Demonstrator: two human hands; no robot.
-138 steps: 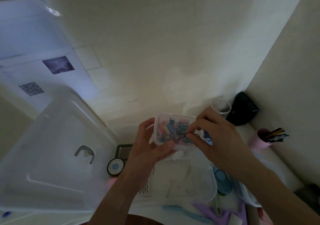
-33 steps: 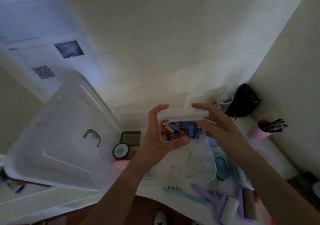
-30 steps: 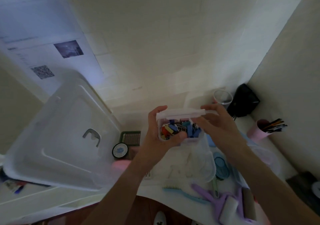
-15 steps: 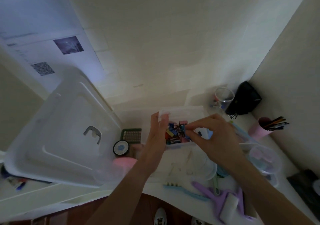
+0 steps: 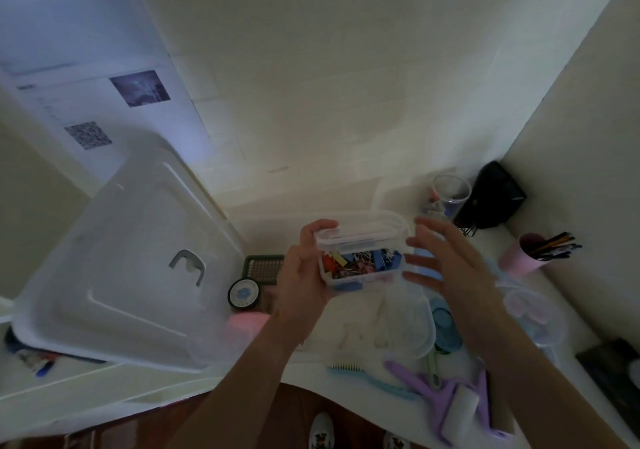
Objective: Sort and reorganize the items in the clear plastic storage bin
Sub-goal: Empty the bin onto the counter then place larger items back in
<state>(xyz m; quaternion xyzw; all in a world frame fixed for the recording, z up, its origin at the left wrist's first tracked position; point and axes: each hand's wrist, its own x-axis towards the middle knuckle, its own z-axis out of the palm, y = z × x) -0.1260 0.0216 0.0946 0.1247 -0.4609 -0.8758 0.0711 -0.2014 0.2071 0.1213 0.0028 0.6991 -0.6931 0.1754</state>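
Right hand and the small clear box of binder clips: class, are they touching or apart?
Apart. The head view shows the right hand open, fingers spread beside the small clear box, with a visible gap; only the left hand holds it.

White table [image 5: 561, 296], bin lid [image 5: 114, 268], comb [image 5: 363, 376]

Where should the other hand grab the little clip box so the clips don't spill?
Probably the bare right end of the small clear box, coming in from the right. The left hand already grips its left end, and the right hand hovers open beside it. Fingers should span lid and base, since the lid looks not fully seated.
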